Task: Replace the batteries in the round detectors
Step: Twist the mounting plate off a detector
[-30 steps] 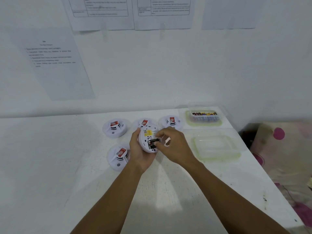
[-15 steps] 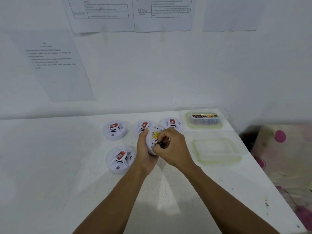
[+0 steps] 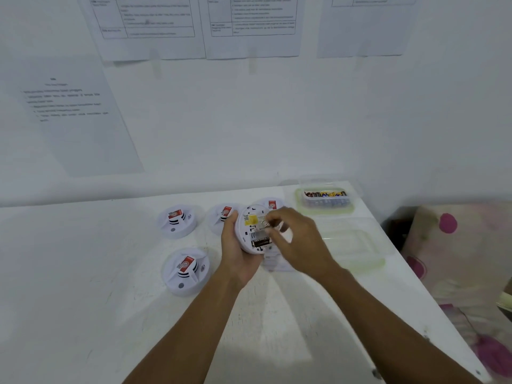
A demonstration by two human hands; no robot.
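While left hand (image 3: 237, 253) grips detector (image 3: 246, 234), right hand (image 3: 302, 245) at its battery (image 3: 260, 242), grasp unclear.

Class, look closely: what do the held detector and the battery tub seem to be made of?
Held detector: likely white moulded plastic, matte, with a smooth rounded rim.
Battery tub: probably clear plastic; the batteries show through its walls.

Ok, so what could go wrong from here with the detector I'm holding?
Your left hand grips the detector by one side, tilted above the table; a tug from your right hand could knock it loose. The right hand pinches what looks like a battery, though it is blurred; it could slip and roll among the other detectors.
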